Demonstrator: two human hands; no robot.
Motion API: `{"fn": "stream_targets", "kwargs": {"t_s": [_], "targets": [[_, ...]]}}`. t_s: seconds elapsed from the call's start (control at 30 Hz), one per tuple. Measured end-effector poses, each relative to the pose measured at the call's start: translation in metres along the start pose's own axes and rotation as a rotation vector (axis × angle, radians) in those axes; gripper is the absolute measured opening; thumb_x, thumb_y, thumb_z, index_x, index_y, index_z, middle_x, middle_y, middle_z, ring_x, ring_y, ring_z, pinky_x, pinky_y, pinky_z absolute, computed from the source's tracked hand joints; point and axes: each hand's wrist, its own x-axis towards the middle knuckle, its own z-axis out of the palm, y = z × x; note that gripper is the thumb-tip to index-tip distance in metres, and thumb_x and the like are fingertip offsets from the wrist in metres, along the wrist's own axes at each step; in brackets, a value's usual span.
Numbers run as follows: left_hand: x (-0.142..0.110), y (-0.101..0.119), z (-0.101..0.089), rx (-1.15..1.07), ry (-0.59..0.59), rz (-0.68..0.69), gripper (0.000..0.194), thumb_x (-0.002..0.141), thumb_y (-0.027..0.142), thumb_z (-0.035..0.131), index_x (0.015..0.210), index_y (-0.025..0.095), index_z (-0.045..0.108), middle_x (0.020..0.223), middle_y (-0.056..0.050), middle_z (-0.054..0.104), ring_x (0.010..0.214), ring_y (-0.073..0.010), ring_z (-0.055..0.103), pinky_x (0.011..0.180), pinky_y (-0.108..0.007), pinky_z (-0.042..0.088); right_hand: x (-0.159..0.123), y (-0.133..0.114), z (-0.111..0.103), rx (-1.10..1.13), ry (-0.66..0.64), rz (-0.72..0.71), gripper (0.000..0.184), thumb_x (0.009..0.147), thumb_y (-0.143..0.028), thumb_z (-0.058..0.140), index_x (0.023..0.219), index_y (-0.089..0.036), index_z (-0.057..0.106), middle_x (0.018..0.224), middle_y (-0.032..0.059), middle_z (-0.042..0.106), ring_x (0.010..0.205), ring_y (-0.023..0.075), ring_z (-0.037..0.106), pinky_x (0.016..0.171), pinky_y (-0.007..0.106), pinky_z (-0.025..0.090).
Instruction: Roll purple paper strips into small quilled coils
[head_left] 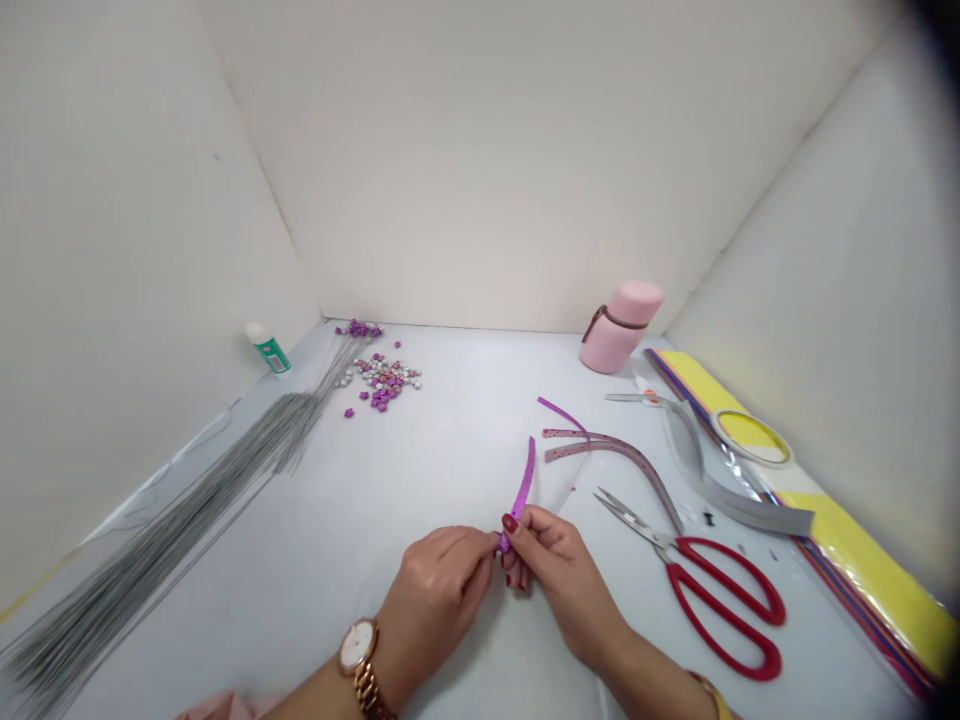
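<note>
Low in the middle of the view, both my hands pinch the near end of a shiny purple paper strip (523,488). My left hand (437,590), with a gold watch on its wrist, closes its fingertips on the strip from the left. My right hand (555,570) grips it from the right with thumb and fingers closed. The strip curves up and away from the hands. More purple and silver strips (615,448) lie just beyond on the white table (315,560).
Red-handled scissors (705,585) lie open to the right. Behind them are grey strips (720,490), a tape roll (751,437) and stacked coloured sheets (862,540). A pink bottle (621,326) stands at the back. Small folded stars (384,380), a wire bundle (172,530) and a glue bottle (267,347) sit left.
</note>
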Motion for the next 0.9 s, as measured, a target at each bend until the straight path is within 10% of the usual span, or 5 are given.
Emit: {"fn": "stream_targets", "kwargs": {"t_s": [0.47, 0.7, 0.9], "targets": [[0.013, 0.001, 0.002, -1.204, -0.132, -0.857, 0.009, 0.072, 0.017, 0.058, 0.072, 0.010, 0.064, 0.063, -0.004, 0.065, 0.053, -0.0083, 0.057, 0.056, -0.019, 0.044, -0.006, 0.004, -0.008, -0.589, 0.127, -0.456, 0.023, 0.082, -0.025, 0.048, 0.060, -0.020, 0.054, 0.058, 0.0000, 0.050, 0.055, 0.0139, 0.046, 0.055, 0.025, 0.037], [0.007, 0.006, 0.001, -0.552, -0.006, -0.421, 0.017, 0.078, 0.016, 0.051, 0.080, 0.016, 0.067, 0.076, -0.006, 0.069, 0.071, -0.0161, 0.061, 0.068, -0.024, 0.045, 0.000, 0.001, -0.003, -0.156, 0.023, -0.057, 0.029, 0.082, -0.039, 0.048, 0.062, -0.018, 0.047, 0.050, -0.0039, 0.049, 0.044, 0.0096, 0.045, 0.045, 0.021, 0.035], [0.006, 0.006, -0.001, -0.327, 0.008, -0.294, 0.019, 0.078, 0.015, 0.049, 0.082, 0.018, 0.067, 0.075, -0.004, 0.068, 0.068, -0.0156, 0.060, 0.066, -0.024, 0.044, -0.001, 0.002, -0.003, -0.255, 0.043, -0.138, 0.029, 0.083, -0.036, 0.048, 0.061, -0.018, 0.049, 0.051, -0.0036, 0.047, 0.048, 0.0104, 0.044, 0.049, 0.022, 0.036]]}}
